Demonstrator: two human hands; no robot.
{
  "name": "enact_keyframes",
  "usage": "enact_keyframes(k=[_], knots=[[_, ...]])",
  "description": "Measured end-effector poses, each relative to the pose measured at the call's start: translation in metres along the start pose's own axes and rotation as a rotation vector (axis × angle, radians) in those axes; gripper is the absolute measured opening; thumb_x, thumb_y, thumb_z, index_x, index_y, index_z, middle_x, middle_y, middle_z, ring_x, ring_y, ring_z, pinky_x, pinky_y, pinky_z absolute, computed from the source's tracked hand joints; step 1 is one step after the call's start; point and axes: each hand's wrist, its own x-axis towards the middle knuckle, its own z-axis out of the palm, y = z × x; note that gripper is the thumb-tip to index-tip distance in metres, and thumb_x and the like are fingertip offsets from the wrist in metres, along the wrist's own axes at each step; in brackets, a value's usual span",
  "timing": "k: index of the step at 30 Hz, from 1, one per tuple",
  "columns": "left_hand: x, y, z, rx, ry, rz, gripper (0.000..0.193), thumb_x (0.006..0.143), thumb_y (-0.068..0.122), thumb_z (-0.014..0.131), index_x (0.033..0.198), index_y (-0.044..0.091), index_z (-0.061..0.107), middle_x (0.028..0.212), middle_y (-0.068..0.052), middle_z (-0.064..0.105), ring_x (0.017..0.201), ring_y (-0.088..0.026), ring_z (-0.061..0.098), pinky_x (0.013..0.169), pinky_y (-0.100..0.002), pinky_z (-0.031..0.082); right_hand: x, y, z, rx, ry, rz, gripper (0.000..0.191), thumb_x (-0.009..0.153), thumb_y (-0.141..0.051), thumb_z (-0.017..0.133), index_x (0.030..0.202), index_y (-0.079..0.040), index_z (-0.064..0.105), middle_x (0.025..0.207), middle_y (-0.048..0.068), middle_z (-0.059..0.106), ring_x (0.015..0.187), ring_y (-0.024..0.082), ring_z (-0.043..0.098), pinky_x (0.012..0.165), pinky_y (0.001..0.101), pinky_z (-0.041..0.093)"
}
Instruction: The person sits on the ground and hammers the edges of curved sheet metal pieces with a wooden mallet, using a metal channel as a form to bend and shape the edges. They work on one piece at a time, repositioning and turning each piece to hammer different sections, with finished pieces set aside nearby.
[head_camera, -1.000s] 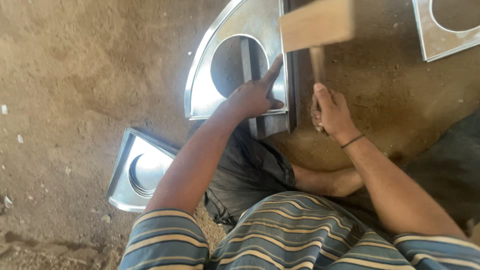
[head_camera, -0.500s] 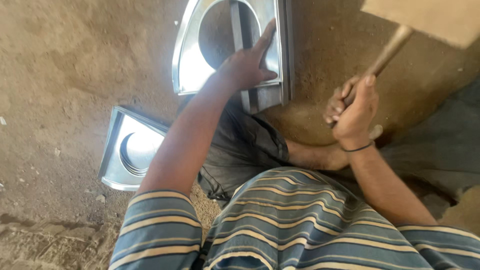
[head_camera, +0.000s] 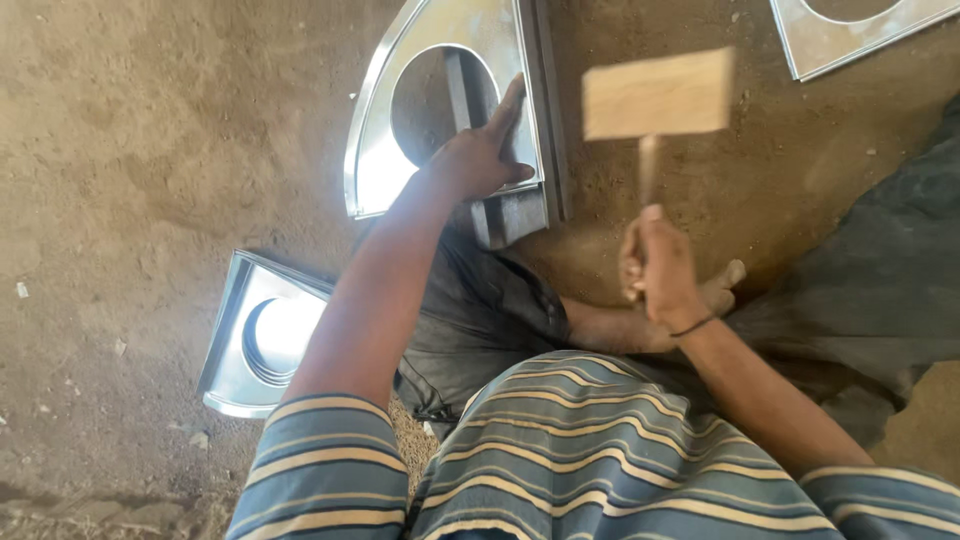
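3 metal sheets are counted on the dirt floor (head_camera: 140, 150), each cut with a round hole. The largest in view, the curved-edged sheet (head_camera: 400, 150), is laid at top centre over 2 dark steel bars: 1 flat bar (head_camera: 505, 215) that is seen through the hole and sticks out below the sheet, and 1 long bar (head_camera: 553, 110) along the sheet's right edge. A 2nd sheet (head_camera: 850, 40) is cut off by the top right corner, well apart from the hands. The 3rd, a square sheet with raised edges (head_camera: 235, 340), is laid at the lower left, partly hidden behind the left forearm. Nothing is held in any of the holes; bare floor or bar is seen through them.

1 wooden mallet (head_camera: 658, 95) is seen, blurred, with its block head raised just right of the long bar and above the floor. Its thin handle is gripped by the right hand (head_camera: 660, 265), fingers closed around it, with a dark band worn at the wrist.

The left hand (head_camera: 480, 155) is pressed flat on the curved-edged sheet, fingers open and stretched along its right side.

A striped shirt (head_camera: 560, 460) and dark trousers (head_camera: 480, 310) fill the lower frame.
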Motion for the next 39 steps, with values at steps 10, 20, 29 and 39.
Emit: enact_keyframes(k=[10, 20, 29, 39], knots=[[0.002, -0.001, 0.003, -0.038, 0.015, -0.026, 0.115, 0.088, 0.044, 0.079, 0.16, 0.039, -0.011, 0.127, -0.03, 0.065, 0.122, -0.046, 0.061, 0.107, -0.052, 0.045, -0.018, 0.018, -0.001, 0.117, -0.031, 0.122, 0.049, 0.107, -0.054, 0.039, 0.08, -0.015, 0.048, 0.054, -0.003, 0.04, 0.038, 0.009, 0.036, 0.034, 0.0268, 0.032], [-0.01, 0.007, 0.023, -0.317, 0.393, 0.059, 0.089, 0.093, 0.038, 0.071, 0.16, 0.019, 0.016, 0.133, -0.029, 0.062, 0.122, -0.047, 0.059, 0.103, -0.05, 0.045, -0.03, 0.004, -0.035, 0.073, -0.053, 0.441, 0.036, 0.101, -0.047, 0.058, 0.085, -0.016, 0.048, 0.06, -0.004, 0.043, 0.046, 0.009, 0.04, 0.04, 0.028, 0.036], [0.008, 0.112, -0.003, -0.045, 0.732, 0.058, 0.077, 0.08, 0.053, 0.079, 0.131, -0.002, 0.062, 0.11, -0.018, 0.068, 0.106, -0.037, 0.065, 0.094, -0.05, 0.046, -0.02, 0.017, -0.093, -0.14, 0.028, 0.28, 0.03, 0.093, -0.036, 0.07, 0.091, -0.009, 0.056, 0.06, 0.002, 0.052, 0.045, 0.015, 0.05, 0.041, 0.0315, 0.042], [0.224, 0.303, 0.03, 0.375, 0.419, 0.606, 0.07, 0.085, 0.055, 0.077, 0.134, 0.008, 0.062, 0.116, -0.012, 0.062, 0.117, -0.032, 0.053, 0.111, -0.048, 0.033, -0.009, 0.017, -0.099, -0.371, 0.108, 0.193, 0.042, 0.091, -0.044, 0.069, 0.088, -0.003, 0.058, 0.054, 0.009, 0.059, 0.042, 0.018, 0.06, 0.04, 0.0366, 0.047]])
